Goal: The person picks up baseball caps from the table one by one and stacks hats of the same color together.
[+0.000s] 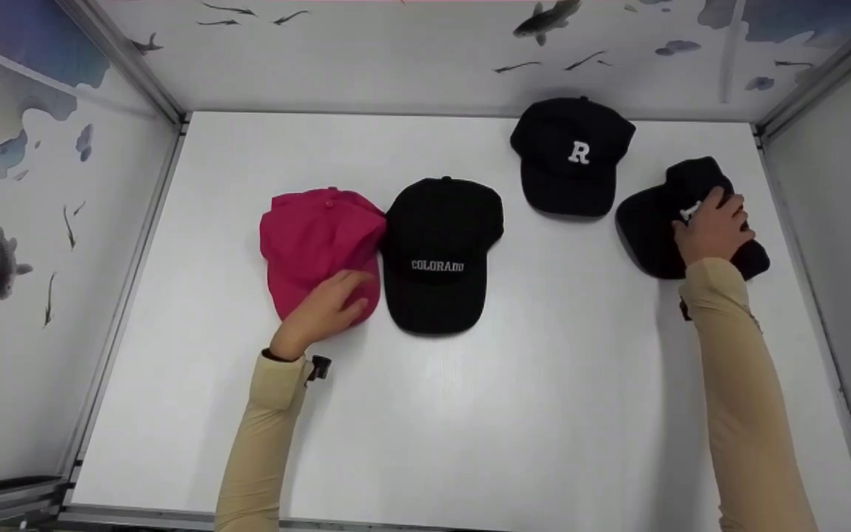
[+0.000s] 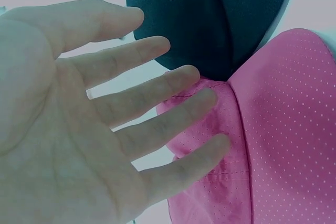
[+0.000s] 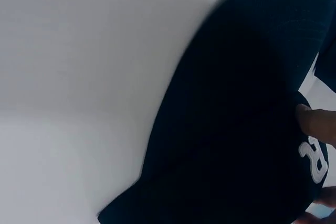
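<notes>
In the head view my left hand (image 1: 326, 310) is over the brim of a pink cap (image 1: 315, 229). Its fingers are spread in the left wrist view and hold nothing. Beside the pink cap, and touching it, lies a black cap with COLORADO lettering (image 1: 444, 222). At the right, my right hand (image 1: 713, 225) grips the crown of a black cap with a white letter (image 1: 651, 229), turned with its brim to the left. The right wrist view shows the thumb (image 3: 317, 124) pressing near the white R (image 3: 315, 161), with fingertips on the crown's other side.
Another black cap with a white R (image 1: 569, 162) lies near the back wall, left of the gripped cap. All rest on a white table (image 1: 470, 428). White panels with fish pictures (image 1: 411, 66) close in the back and both sides.
</notes>
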`<act>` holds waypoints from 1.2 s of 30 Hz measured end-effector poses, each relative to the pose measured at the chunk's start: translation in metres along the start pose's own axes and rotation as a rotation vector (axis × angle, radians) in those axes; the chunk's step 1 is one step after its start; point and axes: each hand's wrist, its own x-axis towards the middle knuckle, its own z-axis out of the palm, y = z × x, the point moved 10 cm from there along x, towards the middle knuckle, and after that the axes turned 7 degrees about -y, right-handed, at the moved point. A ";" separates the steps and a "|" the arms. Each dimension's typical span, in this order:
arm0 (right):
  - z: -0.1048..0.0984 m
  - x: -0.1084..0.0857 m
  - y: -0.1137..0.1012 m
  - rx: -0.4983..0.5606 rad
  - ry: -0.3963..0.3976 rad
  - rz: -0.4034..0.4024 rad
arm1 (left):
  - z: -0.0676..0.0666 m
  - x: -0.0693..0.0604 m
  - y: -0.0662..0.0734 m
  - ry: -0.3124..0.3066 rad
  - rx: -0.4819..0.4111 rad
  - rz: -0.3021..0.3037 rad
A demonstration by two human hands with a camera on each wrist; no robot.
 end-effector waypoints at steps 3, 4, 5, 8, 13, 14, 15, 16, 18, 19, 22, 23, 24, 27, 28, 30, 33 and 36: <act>0.001 0.002 -0.001 0.002 -0.018 -0.020 | 0.001 -0.001 -0.001 -0.005 -0.008 -0.010; 0.001 0.002 0.000 0.008 -0.018 -0.025 | 0.002 -0.001 -0.001 -0.009 -0.012 -0.014; -0.001 0.002 0.000 0.017 -0.014 -0.028 | 0.002 -0.002 -0.002 -0.012 -0.015 -0.018; -0.009 -0.003 0.001 0.051 0.024 -0.043 | 0.003 -0.002 -0.002 -0.020 -0.023 -0.022; -0.028 -0.019 -0.010 0.098 0.126 -0.138 | 0.004 -0.002 -0.001 -0.023 -0.028 -0.023; -0.033 -0.024 -0.014 0.106 0.147 -0.171 | 0.005 -0.001 -0.001 -0.023 -0.027 -0.024; -0.037 -0.029 -0.020 0.113 0.167 -0.212 | 0.005 -0.001 -0.001 -0.024 -0.025 -0.025; -0.042 -0.034 -0.026 0.122 0.183 -0.258 | 0.005 -0.001 -0.001 -0.025 -0.024 -0.027; -0.049 -0.045 -0.040 0.127 0.197 -0.361 | 0.006 -0.001 -0.001 -0.028 -0.022 -0.028; -0.052 -0.051 -0.049 0.123 0.200 -0.421 | 0.007 -0.002 -0.002 -0.028 -0.021 -0.029; -0.054 -0.069 -0.076 0.089 0.163 -0.594 | 0.007 -0.002 -0.003 -0.024 -0.023 -0.022; -0.052 -0.076 -0.085 0.071 0.149 -0.653 | 0.007 -0.002 -0.003 -0.021 -0.028 -0.013; -0.051 -0.083 -0.094 0.052 0.138 -0.713 | 0.007 -0.002 -0.002 -0.016 -0.033 -0.005; -0.043 -0.102 -0.117 0.008 0.111 -0.882 | 0.008 -0.002 -0.001 -0.007 -0.040 0.022; -0.039 -0.108 -0.123 -0.003 0.109 -0.933 | 0.008 -0.001 -0.001 -0.005 -0.041 0.029; -0.032 -0.118 -0.132 -0.021 0.107 -1.011 | 0.009 -0.001 0.000 -0.001 -0.038 0.041; -0.018 -0.127 -0.140 -0.044 0.092 -1.070 | 0.010 -0.001 0.000 -0.003 -0.035 0.041; -0.001 -0.130 -0.141 -0.076 0.063 -1.089 | 0.012 -0.001 0.000 -0.018 -0.042 0.028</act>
